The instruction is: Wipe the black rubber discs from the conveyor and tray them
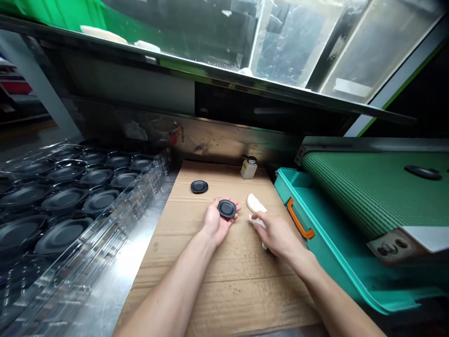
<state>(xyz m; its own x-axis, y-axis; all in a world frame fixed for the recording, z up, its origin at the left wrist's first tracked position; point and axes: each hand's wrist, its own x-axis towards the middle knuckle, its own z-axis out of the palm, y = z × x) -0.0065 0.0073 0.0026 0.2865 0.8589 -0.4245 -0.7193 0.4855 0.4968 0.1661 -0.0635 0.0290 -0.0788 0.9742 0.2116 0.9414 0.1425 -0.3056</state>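
My left hand (217,222) is palm up over the cardboard, holding a round black plastic disc (227,208) with a raised rim, its fingers curled under and around the edge. To the right, my right hand (275,234) pinches a crumpled white wipe (257,222), part of which shows below the fingers. Just beyond those fingers lies a white piece with a rounded edge (255,203); whether it touches the wipe I cannot tell. A second black disc (199,186) rests on the cardboard sheet (182,224), beyond my left hand.
A small bottle with a dark cap (249,167) stands at the cardboard's far edge. Clear trays of black discs (66,201) fill the left. A teal bin (315,248) with an orange handle sits right, beneath a green conveyor belt (368,187) carrying a black disc. A shelf edge (210,70) hangs above.
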